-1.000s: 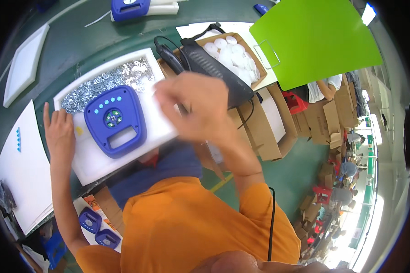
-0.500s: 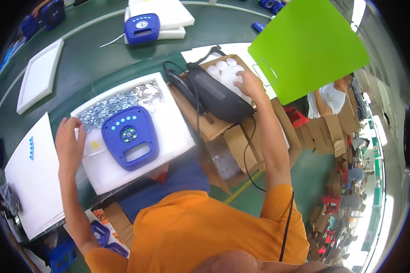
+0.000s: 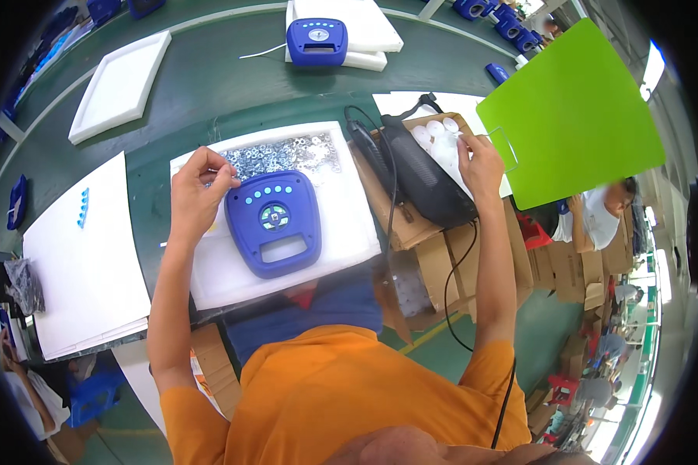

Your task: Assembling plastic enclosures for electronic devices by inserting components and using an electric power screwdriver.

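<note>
A blue plastic housing [image 3: 247, 244] with a rectangular handle opening, a row of light-blue dots and a round centre part lies on a white foam tray [image 3: 349, 232]. Along the tray's far side small shiny metal parts [image 3: 275, 157], like washers, are spread. Over the housing's far left corner, my left hand [image 3: 196, 194] has thumb and fingertips pinched together; anything between them is too small to make out. My right hand [image 3: 482, 169] is at a cardboard box of round white plastic discs [image 3: 436, 133]. Its fingers are closed by the discs, and what they grip is not clear.
A black mesh-covered case [image 3: 426, 174] with a cable lies across the box. At right stands a bright green board [image 3: 578, 116]. Farther off are a second blue housing [image 3: 317, 54] on foam and a shallow white tray [image 3: 120, 87]. White sheets [image 3: 85, 271] lie at left.
My left hand has moved right and in to the housing's far corner, its fingers now pinched. My right hand has drawn back slightly from among the discs. The whole view has shifted.
</note>
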### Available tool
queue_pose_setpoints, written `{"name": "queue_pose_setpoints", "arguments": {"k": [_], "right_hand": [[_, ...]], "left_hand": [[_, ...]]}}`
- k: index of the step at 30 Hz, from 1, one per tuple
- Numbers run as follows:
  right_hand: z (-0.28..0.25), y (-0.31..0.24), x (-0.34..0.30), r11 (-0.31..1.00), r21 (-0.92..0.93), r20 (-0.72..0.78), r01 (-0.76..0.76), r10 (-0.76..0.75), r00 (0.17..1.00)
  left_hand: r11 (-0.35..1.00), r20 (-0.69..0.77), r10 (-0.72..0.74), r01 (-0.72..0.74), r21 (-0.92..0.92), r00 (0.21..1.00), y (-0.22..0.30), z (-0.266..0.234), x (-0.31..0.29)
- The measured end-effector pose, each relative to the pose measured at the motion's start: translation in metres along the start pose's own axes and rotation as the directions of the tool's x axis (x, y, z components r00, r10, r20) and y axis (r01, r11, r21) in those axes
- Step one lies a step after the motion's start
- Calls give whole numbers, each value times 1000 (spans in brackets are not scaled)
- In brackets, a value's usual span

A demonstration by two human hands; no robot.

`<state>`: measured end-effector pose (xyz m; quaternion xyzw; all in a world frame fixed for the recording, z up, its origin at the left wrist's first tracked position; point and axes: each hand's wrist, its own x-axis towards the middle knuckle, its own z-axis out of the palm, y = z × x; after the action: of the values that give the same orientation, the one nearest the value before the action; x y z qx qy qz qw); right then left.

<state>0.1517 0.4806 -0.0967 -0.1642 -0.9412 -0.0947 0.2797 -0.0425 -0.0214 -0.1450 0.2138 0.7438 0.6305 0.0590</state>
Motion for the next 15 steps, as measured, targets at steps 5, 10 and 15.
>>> {"name": "queue_pose_setpoints", "arguments": {"k": [5, 10, 15], "right_hand": [[-32, -119, -9, 700, 712, 117, -58, -37, 992], [-31, -227, -29, 340, 926, 247, -165, -216, 945], [-21, -275, -33, 414, 906, 263, -91, -380, 887]], "left_hand": [[986, 76, -26, 38, -164, 997, -18, -4, -4], [955, 114, -70, 100, -280, 991, -13, -1, -10], [957, 118, -53, 84, -276, 992, -7, -9, -14]]}}
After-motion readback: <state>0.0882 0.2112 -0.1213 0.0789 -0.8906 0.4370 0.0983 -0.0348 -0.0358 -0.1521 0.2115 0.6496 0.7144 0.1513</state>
